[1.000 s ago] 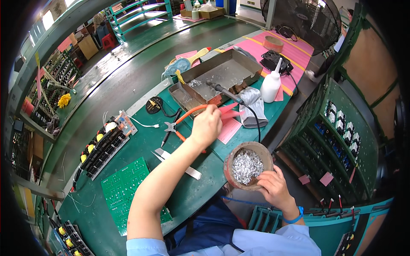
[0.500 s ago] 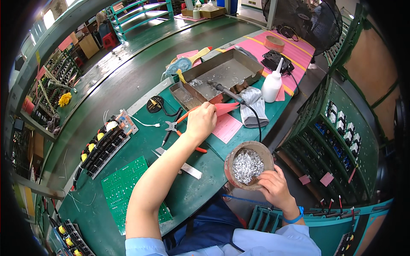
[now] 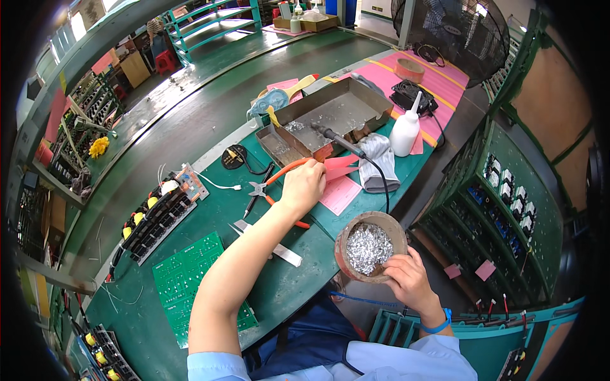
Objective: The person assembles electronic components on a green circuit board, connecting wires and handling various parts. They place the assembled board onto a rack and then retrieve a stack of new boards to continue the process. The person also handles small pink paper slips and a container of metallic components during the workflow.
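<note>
My right hand grips the near right rim of a round brown tub, thumb over the edge. Silvery metal clippings fill much of it, and it sits beyond the bench's front edge. My left hand is closed over the middle of the bench, fingers curled down. A red-pink forked piece sticks out right beside its fingertips; what exactly the fingers hold is hidden. Orange-handled cutters lie partly under that wrist. A pink paper slip lies to its right, and a metal tray stands beyond.
A soldering iron rests across the tray, its cable running down past a grey glove. A white squeeze bottle stands at right. Green circuit boards and a caliper-like tool lie left. A rack stands right of the bench.
My left hand has shifted slightly right and down, and the red-pink piece beside it looks more spread. My right hand and the tub have hardly moved.
</note>
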A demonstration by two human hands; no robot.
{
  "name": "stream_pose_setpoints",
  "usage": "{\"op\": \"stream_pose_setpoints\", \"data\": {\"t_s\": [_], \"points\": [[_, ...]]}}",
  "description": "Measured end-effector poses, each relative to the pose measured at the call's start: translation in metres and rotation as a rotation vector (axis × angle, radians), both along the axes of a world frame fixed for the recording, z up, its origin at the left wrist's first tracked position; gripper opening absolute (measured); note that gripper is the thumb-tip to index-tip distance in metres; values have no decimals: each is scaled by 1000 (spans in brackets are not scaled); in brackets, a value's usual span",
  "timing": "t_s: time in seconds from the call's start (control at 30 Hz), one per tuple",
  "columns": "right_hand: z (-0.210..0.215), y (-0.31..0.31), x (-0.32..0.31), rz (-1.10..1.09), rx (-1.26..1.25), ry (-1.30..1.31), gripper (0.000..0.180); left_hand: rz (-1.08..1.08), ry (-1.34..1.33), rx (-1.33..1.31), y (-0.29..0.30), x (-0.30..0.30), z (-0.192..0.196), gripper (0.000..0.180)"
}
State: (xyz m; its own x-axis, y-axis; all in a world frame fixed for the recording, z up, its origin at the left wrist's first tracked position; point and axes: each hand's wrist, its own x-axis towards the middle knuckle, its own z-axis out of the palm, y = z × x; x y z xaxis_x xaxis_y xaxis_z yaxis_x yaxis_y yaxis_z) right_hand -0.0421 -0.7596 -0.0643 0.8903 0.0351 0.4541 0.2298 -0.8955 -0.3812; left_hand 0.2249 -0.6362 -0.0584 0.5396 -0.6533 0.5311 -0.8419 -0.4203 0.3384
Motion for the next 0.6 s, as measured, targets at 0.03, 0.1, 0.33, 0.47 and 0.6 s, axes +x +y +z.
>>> {"op": "stream_pose_setpoints", "data": {"t_s": [0.03,0.1,0.33,0.47,0.6], "points": [[0,0,0,0,1,1,24,2,2,2,0,0,0,9],[0,0,0,-2,3,0,24,7,7,6,0,1,-2,9],[-1,-1,-1,-2,2,1,24,-2,8,-15,1,3,-5,9],[-2,0,-1,-2,4,5,25,3,24,-12,1,2,-6,10],[-1,0,-1,-2,5,5,25,6,43,3,2,1,-6,11]]}}
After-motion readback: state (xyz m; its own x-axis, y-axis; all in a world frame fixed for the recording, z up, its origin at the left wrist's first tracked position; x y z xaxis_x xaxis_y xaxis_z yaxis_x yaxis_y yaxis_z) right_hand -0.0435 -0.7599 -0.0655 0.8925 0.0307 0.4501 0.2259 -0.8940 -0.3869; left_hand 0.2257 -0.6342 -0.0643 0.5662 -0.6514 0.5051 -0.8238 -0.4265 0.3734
